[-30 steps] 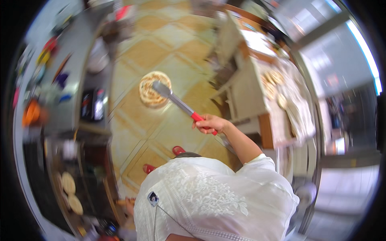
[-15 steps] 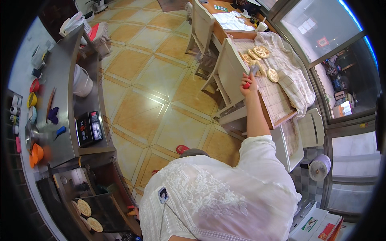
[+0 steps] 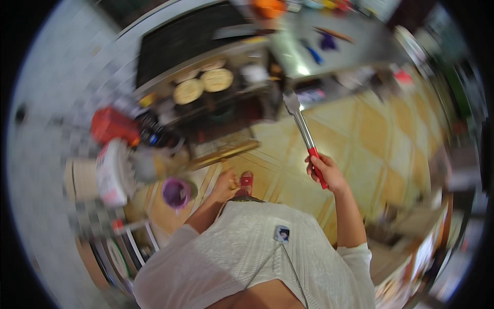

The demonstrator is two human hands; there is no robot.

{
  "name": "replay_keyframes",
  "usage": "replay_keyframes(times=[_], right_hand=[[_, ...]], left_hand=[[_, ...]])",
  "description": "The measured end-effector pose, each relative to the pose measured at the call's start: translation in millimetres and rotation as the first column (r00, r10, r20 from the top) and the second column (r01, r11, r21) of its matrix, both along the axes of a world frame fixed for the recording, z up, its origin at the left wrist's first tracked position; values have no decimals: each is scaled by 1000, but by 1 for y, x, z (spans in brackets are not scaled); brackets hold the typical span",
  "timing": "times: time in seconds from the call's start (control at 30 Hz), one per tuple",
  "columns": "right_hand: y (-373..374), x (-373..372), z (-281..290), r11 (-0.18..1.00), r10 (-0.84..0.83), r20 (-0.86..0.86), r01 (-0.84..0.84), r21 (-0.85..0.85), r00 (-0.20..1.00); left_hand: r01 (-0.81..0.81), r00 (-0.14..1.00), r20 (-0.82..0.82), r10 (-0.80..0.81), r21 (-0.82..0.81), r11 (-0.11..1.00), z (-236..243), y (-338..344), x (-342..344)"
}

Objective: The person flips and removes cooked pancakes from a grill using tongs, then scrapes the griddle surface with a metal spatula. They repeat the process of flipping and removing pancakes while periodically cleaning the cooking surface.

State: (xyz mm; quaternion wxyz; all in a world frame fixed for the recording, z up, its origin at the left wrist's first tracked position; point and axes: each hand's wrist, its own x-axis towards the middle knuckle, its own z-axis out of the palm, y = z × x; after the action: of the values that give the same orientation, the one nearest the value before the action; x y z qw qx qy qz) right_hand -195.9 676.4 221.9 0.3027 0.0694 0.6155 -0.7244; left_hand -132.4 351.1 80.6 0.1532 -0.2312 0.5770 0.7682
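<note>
My right hand [image 3: 328, 172] is closed round the red grip of metal tongs [image 3: 304, 129], which point away from me over the floor; their jaws look empty. At the front of the open oven [image 3: 224, 147], my left hand [image 3: 225, 185] is curled, apparently round a small yellowish handle [image 3: 226, 166]; motion blur softens the detail. Two round flatbreads lie side by side in the oven opening, a left flatbread [image 3: 188, 91] and a right flatbread [image 3: 216, 80]. Edges of more bread show behind them.
A steel counter [image 3: 355, 54] at the far right carries a blue-handled tool [image 3: 312, 52] and a purple cloth-like item [image 3: 328, 41]. A purple bucket [image 3: 176, 193] stands on the floor left of my left hand. A red container [image 3: 114, 126] is beside the oven.
I have turned from the bread-covered table on the right to face the oven. The tongs have moved away from those breads, still in my right hand. My left hand remains at the oven front.
</note>
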Motion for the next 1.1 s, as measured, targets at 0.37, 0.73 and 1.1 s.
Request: replay_keyframes(times=[0.37, 0.73, 1.1], right_hand=[[-172, -148, -87, 956, 286, 318, -245, -163, 904], [-238, -152, -100, 903, 426, 160, -408, -131, 891], [-252, -153, -91, 884, 450, 230, -467, 21, 863]], left_hand=[[-183, 948, 286, 138, 138, 973, -42, 21, 32], [-114, 942, 331, 58, 154, 981, -41, 9, 27], [50, 914, 398, -80, 84, 995, -56, 2, 26]])
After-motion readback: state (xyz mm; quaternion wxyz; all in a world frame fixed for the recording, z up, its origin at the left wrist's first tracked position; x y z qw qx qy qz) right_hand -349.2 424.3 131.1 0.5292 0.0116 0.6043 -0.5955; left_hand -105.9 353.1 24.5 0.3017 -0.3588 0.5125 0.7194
